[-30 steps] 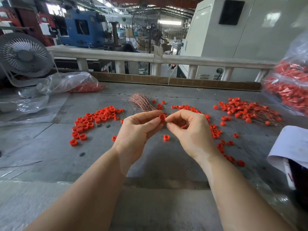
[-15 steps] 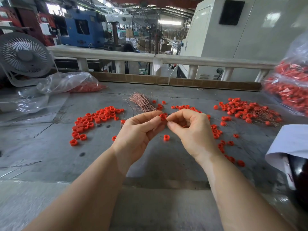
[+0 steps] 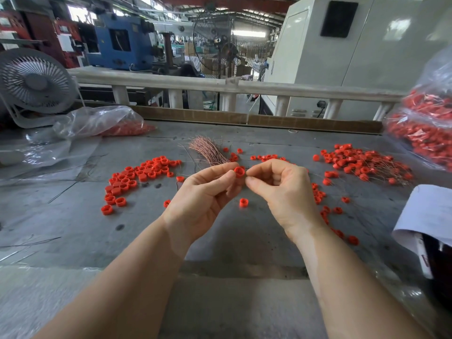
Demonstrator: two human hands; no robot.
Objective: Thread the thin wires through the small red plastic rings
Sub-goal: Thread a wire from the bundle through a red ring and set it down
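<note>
My left hand (image 3: 203, 199) pinches a small red plastic ring (image 3: 239, 172) between thumb and forefinger, above the grey table. My right hand (image 3: 283, 192) has its fingertips pinched together right beside the ring; a thin wire there is too fine to make out. A bundle of thin copper-coloured wires (image 3: 209, 152) lies just behind my hands. Loose red rings (image 3: 139, 177) are spread to the left. A pile of rings with wires through them (image 3: 362, 165) lies at the right. One single ring (image 3: 243, 202) rests on the table under my hands.
A clear bag with red rings (image 3: 105, 124) lies at the back left, beside a white fan (image 3: 34, 81). A full bag of red parts (image 3: 425, 126) stands at the right edge. A white sheet over a dark container (image 3: 430, 216) sits at near right. A low rail (image 3: 220, 84) borders the table's far side.
My hands have stayed together at the same place; the fingertips have shifted slightly around the ring. Nothing on the table has moved.
</note>
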